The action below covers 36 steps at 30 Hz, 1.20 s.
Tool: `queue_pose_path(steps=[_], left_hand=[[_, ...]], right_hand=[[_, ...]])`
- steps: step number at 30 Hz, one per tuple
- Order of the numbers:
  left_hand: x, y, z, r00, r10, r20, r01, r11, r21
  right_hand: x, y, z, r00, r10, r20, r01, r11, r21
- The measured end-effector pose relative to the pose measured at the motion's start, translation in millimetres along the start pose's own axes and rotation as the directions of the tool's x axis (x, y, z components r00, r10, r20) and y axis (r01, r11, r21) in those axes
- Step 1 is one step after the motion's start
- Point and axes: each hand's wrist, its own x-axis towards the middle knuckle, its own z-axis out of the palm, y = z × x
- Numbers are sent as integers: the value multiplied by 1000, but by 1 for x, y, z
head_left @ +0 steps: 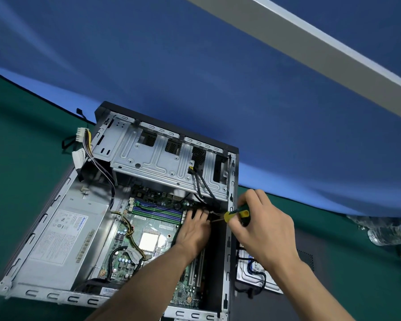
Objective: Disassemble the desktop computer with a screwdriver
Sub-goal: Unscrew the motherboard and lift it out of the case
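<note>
The right hand (262, 224) grips the green-and-yellow screwdriver (237, 214), tip inside the open grey metal computer case (229, 239). The left hand (195, 228) rests spread on the green motherboard (158, 230); whether it grips anything, I cannot tell. Likely loosening a right-edge screw; next, seat the tip squarely.

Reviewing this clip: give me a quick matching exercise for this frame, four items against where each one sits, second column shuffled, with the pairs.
Items:
1. screwdriver
2. power supply
3. drive cage
4. hard drive

Places:
A. flat on the mat outside the case, on its right
B. along the case's left side
C. in the right hand
D. at the far end of the case, above the motherboard

Pairs: 1-C, 2-B, 3-D, 4-A
</note>
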Motion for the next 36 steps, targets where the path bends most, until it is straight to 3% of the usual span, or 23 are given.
queue_pose_path(steps=[6, 11, 21, 28, 36], left_hand=[[7, 4, 10, 985, 109, 133, -146, 937, 317], [11, 3, 11, 971, 168, 169, -221, 898, 381], [14, -3, -2, 947, 205, 249, -276, 914, 296], [7, -7, 8, 981, 174, 89, -185, 972, 147], [8, 3, 7, 984, 136, 115, -152, 977, 150]], right_hand=[[-2, -3, -1, 1000, 2, -20, -2, 1000, -4], [-7, -3, -3, 999, 8, -47, -9, 1000, -15], [-13, -2, -1, 995, 36, -97, -34, 999, 29], [-17, 0, 0, 988, 35, -148, -31, 999, 33], [-25, 7, 3, 973, 60, -222, -36, 993, 111]])
